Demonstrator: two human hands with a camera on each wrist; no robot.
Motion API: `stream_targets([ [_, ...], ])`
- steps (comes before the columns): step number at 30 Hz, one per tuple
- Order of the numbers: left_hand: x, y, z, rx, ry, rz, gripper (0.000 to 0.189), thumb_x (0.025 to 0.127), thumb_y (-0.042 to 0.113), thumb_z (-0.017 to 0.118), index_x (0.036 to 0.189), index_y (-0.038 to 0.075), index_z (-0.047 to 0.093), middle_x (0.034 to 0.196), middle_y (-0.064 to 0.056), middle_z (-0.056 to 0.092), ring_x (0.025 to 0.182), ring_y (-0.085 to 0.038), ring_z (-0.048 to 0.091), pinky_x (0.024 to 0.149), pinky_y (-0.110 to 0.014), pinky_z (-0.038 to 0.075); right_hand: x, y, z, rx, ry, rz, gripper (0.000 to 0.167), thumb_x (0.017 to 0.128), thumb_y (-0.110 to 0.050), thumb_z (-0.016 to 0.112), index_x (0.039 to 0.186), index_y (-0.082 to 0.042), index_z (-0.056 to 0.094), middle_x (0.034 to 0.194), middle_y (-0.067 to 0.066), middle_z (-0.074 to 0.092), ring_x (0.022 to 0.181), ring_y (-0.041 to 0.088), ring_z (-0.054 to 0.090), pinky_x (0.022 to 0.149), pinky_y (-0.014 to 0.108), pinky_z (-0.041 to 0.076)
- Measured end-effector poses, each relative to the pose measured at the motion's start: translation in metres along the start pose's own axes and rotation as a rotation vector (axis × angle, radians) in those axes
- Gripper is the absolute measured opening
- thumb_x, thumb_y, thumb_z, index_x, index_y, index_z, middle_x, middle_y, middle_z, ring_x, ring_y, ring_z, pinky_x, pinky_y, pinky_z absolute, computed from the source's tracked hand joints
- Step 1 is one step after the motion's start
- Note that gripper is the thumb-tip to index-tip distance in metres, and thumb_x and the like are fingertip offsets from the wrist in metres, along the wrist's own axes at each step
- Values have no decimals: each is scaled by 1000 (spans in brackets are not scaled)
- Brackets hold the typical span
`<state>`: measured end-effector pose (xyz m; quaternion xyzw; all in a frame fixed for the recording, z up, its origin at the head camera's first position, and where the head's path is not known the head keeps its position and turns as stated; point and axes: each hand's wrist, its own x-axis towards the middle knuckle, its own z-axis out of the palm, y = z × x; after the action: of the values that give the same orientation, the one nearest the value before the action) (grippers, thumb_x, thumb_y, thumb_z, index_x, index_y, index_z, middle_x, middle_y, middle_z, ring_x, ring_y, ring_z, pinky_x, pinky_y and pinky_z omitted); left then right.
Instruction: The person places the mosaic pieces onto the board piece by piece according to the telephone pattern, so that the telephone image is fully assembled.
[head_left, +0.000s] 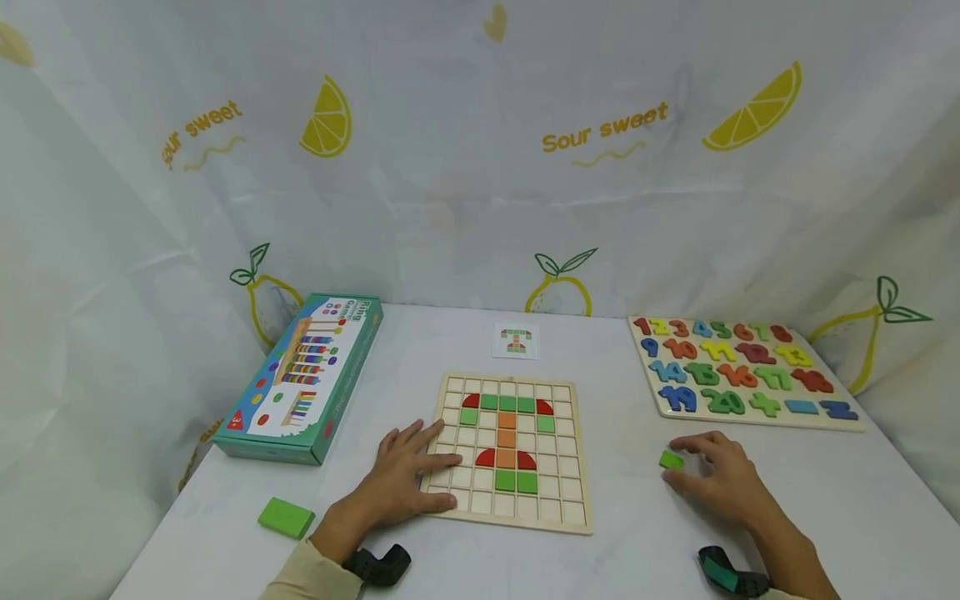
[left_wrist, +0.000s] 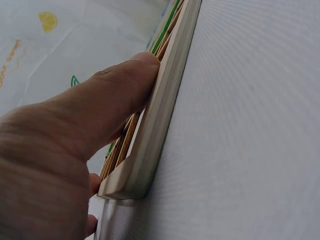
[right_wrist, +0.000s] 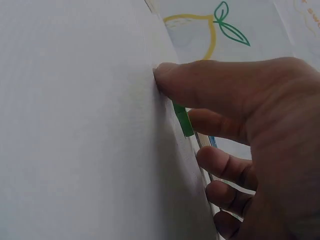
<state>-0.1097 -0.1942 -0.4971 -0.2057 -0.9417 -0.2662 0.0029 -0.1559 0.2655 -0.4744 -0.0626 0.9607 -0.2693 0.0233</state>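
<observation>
A wooden grid board lies flat on the table, bearing red quarter-round tiles, green square tiles and a column of orange square tiles. My left hand rests with spread fingers over the board's left edge; in the left wrist view the thumb lies on the rim. To the right of the board, my right hand has thumb and index finger at opposite sides of a small green square tile, pinching it at table level. The right wrist view shows that green tile partly behind the thumb.
Behind the board lies a small pattern card. A boxed ring game sits at the left, with a green rectangular block in front of it. A number puzzle board occupies the back right.
</observation>
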Motion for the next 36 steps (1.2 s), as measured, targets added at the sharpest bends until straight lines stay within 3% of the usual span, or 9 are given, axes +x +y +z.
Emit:
stream_targets([
  [8,1,1,-1,3,-3,-17,59,77,61,70,127,29,66,154,-5,31,142,-34,16,107,-60,6,0,-2,4,-37,42,-54,25,81,-16,77,102,-5,70,106,16,55,100,39,48,80,61,39],
  [18,0,1,-1,-7,-3,-14,60,76,60,71,127,29,66,154,-4,31,142,-34,14,107,-59,5,-4,-14,-3,-53,86,-140,26,82,-7,76,106,-2,65,100,10,60,94,33,54,79,54,46],
  [26,1,2,-1,-1,-15,-21,60,77,60,71,128,30,65,155,-3,29,143,-33,13,108,-57,4,-12,-40,-14,-49,250,-239,34,76,-5,82,107,-5,68,96,6,62,93,31,54,73,50,47],
  [32,0,2,-1,-4,-9,-19,59,77,60,71,127,29,66,155,-4,30,142,-34,15,108,-59,5,-18,-65,-21,-4,315,-324,32,72,-1,83,102,-5,70,96,7,64,101,32,53,81,59,44],
  [36,0,0,0,-4,-4,-16,59,77,60,71,127,29,66,154,-5,31,142,-35,15,107,-59,5,-21,-84,-23,4,345,-375,31,72,-1,83,100,-5,70,96,5,63,98,29,53,81,57,45],
])
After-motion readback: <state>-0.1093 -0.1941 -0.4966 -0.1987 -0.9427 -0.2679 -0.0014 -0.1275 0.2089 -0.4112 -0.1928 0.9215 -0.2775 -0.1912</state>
